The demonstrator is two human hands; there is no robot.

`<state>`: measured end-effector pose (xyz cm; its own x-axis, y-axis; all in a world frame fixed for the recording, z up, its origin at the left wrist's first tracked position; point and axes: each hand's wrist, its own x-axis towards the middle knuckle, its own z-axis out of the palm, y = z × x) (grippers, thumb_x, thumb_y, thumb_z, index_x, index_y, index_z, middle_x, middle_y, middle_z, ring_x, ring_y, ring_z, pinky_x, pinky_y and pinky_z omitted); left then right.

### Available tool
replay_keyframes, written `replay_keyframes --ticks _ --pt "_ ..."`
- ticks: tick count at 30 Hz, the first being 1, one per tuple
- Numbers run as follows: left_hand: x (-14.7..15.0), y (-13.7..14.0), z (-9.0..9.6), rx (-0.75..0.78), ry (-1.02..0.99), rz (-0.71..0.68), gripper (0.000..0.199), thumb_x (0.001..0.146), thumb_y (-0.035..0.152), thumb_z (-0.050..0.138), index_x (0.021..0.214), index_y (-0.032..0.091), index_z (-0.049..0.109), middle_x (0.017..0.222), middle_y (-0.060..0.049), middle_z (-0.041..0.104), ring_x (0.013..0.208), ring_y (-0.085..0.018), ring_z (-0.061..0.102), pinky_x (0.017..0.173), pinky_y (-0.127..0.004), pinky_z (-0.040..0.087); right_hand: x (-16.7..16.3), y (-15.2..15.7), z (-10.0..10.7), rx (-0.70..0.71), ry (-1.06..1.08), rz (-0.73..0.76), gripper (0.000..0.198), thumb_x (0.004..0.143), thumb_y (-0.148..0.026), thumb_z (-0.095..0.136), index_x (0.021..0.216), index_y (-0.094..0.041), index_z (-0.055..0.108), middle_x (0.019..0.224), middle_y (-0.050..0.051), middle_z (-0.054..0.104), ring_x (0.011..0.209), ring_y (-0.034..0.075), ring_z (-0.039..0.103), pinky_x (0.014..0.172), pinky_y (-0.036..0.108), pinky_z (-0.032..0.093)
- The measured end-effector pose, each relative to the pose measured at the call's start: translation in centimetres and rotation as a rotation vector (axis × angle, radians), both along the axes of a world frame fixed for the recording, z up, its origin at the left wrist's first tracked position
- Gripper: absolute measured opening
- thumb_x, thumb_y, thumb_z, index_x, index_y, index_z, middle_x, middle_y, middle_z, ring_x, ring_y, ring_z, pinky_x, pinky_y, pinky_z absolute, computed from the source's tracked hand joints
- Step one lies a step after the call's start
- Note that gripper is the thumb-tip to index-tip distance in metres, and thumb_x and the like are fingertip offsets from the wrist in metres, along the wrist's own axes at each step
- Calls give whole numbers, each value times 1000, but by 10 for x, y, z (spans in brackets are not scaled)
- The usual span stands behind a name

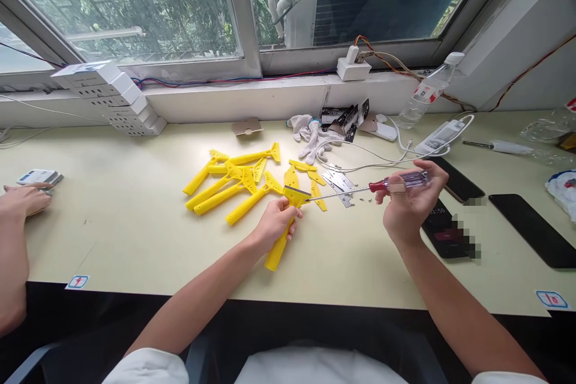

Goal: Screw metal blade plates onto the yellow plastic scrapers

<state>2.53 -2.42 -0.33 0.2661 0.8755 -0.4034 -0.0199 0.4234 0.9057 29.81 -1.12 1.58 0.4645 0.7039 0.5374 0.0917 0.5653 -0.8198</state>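
My left hand (279, 222) is closed around a yellow scraper (276, 254), its handle slanting down toward the table's front edge. A dark metal blade edge (297, 191) shows across the scraper's head. In my right hand (410, 207) is a screwdriver (411, 179) with a clear purple and red handle. Its long shaft points left, and the tip is at the scraper's head; whether it sits in a screw is too small to tell. Several yellow scraper handles (220, 192) lie in a pile to the left. Beyond the screwdriver shaft lie loose metal blades (338, 183) and small yellow plates (317, 177).
Phones (531, 228) lie at the right, near a white power strip (443, 135) and cable. A plastic bottle (425, 93), gloves (310, 135) and black packets (344, 119) stand or lie at the back. White boxes (130, 105) are stacked back left. Another person's hand (27, 199) rests at far left.
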Motion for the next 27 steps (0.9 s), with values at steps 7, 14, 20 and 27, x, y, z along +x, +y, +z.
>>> replay_keyframes --ticks 7,14,20,27 --pt "0 1 4 32 32 73 13 82 23 70 88 18 59 82 1 63 47 -7 51 37 -22 44 24 14 -6 -187 1 109 29 93 -40 77 105 -26 55 76 -6 59 42 12 56 37 26 42" --pt "-1 1 7 94 45 77 15 82 23 69 92 19 58 84 0 66 48 -7 52 37 -21 45 43 22 -8 -233 8 156 14 92 -32 71 100 -21 67 71 -4 61 45 14 58 40 26 43" --pt "-1 0 10 104 50 84 16 83 24 69 93 19 58 87 0 66 48 -7 53 38 -22 45 46 26 -10 -295 -3 72 31 88 -47 84 85 -21 66 60 -6 54 39 10 45 33 23 35" --pt "-2 1 11 104 49 87 14 81 22 68 90 19 57 90 -1 66 48 -6 52 38 -22 45 49 24 -15 -273 -3 210 12 90 -32 68 92 -21 69 76 2 66 55 19 64 40 28 44"
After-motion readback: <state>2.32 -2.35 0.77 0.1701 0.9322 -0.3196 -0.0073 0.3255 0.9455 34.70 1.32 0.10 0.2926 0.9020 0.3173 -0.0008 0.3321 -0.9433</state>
